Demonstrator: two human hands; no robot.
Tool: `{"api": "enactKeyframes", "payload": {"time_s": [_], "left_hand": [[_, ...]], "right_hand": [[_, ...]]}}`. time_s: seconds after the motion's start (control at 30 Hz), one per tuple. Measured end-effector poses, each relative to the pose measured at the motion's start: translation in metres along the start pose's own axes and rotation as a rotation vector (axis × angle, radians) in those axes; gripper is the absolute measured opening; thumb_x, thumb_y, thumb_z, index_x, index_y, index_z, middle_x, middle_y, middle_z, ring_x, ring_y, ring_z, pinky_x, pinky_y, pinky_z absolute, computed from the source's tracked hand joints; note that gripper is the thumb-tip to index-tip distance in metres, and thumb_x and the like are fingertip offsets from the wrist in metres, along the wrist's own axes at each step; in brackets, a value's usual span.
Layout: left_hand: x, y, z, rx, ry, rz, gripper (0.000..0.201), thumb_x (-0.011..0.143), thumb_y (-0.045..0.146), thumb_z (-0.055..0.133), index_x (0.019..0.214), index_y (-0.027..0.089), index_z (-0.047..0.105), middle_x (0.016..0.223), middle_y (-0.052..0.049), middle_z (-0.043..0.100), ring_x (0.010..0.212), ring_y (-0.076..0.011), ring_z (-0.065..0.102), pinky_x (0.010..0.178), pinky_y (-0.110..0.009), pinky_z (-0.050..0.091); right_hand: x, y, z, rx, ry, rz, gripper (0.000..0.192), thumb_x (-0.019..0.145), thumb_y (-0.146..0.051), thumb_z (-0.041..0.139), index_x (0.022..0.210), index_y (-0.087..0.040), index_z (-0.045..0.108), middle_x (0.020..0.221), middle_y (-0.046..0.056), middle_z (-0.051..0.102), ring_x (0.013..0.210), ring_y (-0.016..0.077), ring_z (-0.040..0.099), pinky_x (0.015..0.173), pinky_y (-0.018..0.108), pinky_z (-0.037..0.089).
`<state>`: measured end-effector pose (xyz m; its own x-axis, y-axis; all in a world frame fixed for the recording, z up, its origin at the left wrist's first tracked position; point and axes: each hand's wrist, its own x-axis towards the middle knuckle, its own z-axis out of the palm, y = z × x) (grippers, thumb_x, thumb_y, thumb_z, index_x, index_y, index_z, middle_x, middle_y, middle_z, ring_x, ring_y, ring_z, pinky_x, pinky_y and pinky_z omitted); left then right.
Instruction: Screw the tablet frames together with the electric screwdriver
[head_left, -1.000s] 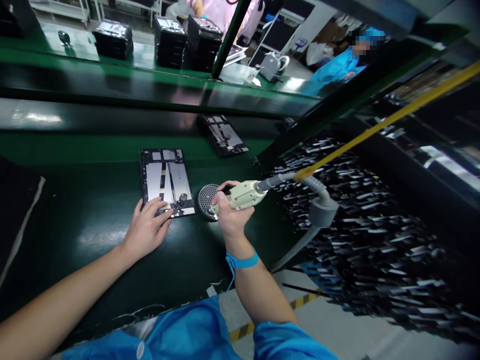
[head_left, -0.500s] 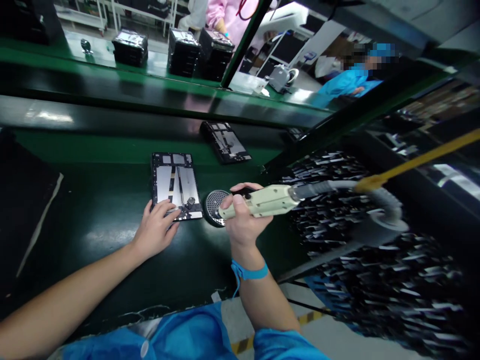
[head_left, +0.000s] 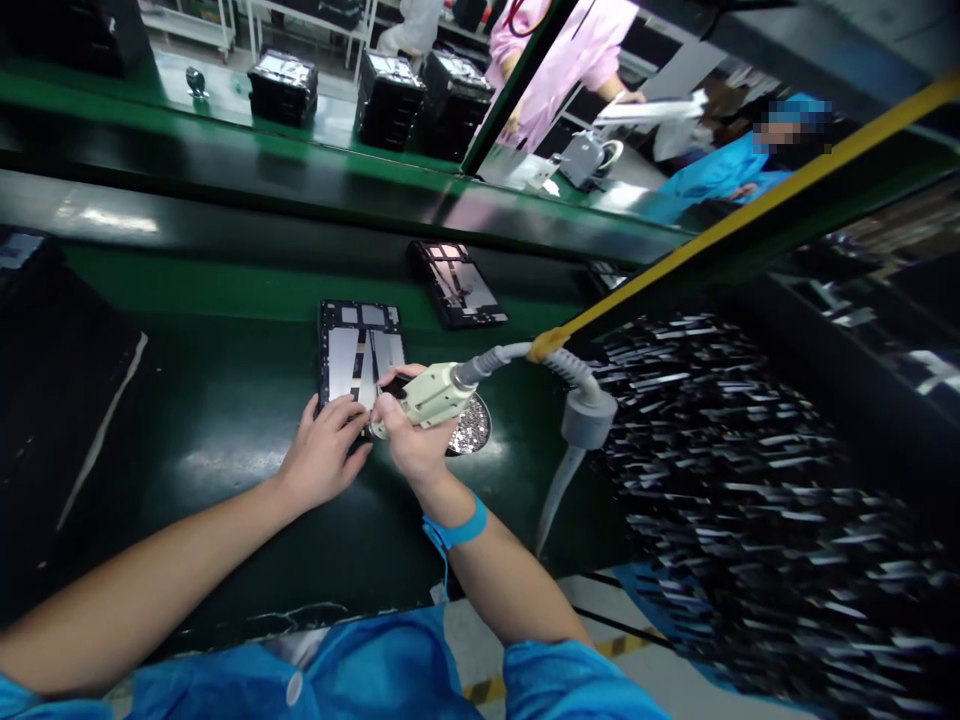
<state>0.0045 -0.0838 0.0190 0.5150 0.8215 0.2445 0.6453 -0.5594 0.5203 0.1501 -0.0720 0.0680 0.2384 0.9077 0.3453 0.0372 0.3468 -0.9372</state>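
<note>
A tablet (head_left: 345, 355) with its inside parts exposed lies face-up on the dark green bench. My left hand (head_left: 322, 455) rests on its lower left edge, fingers stretched over it and thumb apart. My right hand (head_left: 415, 440) is wrapped round a pale green electric screwdriver (head_left: 435, 396), whose front end is over the tablet's lower right part. The driver's tip is hidden by my hands. Just right of the tablet stands a round dish of small screws (head_left: 472, 428), partly covered by the driver and my right hand.
A second opened tablet (head_left: 461, 285) lies further back. The driver's grey cable (head_left: 587, 415) hangs from a yellow strap (head_left: 720, 240). Many dark strips (head_left: 750, 480) fill the right side. Stacks of black units (head_left: 390, 100) stand on the far shelf; people work beyond.
My right hand has moved the electric screwdriver left, from over the screw dish to the tablet, uncovering the dish's screws. My left hand stays at the tablet's lower edge.
</note>
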Motion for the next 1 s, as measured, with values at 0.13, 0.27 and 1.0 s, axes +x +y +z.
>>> {"api": "enactKeyframes", "payload": {"time_s": [0.13, 0.27, 1.0], "left_hand": [[0.000, -0.001, 0.001, -0.008, 0.005, -0.003, 0.039, 0.096, 0.027, 0.059, 0.134, 0.024, 0.061, 0.140, -0.013, 0.063, 0.141, -0.0321, 0.050, 0.122, -0.064, 0.027], [-0.001, 0.000, 0.001, -0.006, 0.000, -0.005, 0.039, 0.096, 0.027, 0.059, 0.135, 0.024, 0.061, 0.140, -0.013, 0.063, 0.141, -0.0322, 0.050, 0.122, -0.065, 0.027], [0.013, -0.033, 0.001, 0.226, 0.118, -0.078, 0.032, 0.104, 0.030, 0.051, 0.131, 0.027, 0.068, 0.140, -0.011, 0.066, 0.139, -0.0311, 0.053, 0.115, -0.058, 0.041]], "right_hand": [[-0.001, 0.001, 0.000, 0.044, -0.014, -0.018, 0.025, 0.087, -0.031, 0.071, 0.109, -0.023, 0.060, 0.100, 0.003, 0.068, 0.074, 0.0145, 0.070, 0.068, 0.032, 0.063], [-0.001, 0.004, 0.000, 0.050, -0.012, -0.019, 0.027, 0.087, -0.032, 0.072, 0.110, -0.022, 0.061, 0.100, 0.004, 0.069, 0.073, 0.0148, 0.069, 0.068, 0.032, 0.063], [0.005, -0.019, -0.027, 0.101, -0.002, -0.010, 0.025, 0.085, -0.030, 0.071, 0.106, -0.022, 0.059, 0.091, 0.000, 0.070, 0.052, 0.0085, 0.060, 0.049, 0.023, 0.054]]}}
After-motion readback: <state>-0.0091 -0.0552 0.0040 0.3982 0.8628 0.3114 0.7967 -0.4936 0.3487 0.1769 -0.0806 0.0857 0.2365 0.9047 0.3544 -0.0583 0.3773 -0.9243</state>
